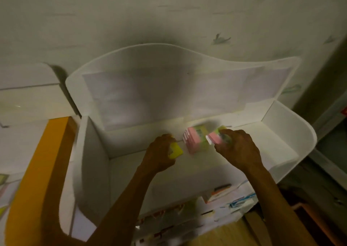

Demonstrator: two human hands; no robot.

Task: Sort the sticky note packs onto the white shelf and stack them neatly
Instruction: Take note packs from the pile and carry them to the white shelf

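Dim indoor scene, greenish-grey cast. Light falls from behind viewer: broad soft shadow on wall [131, 30] and on back panel of white shelf [187, 88]. Shelf floor brightest area, mild glow around pink stack [193, 142]. Motion blur smears left hand [159, 153], right hand [238, 150] and packs they hold; print unreadable. Lower shelf contents [221, 198] soft, out of focus. Wide-angle bending curves shelf sides; corners darken.

both arms reaching forward, left grip [161, 152] curled closed, right grip [237, 148] curled closed
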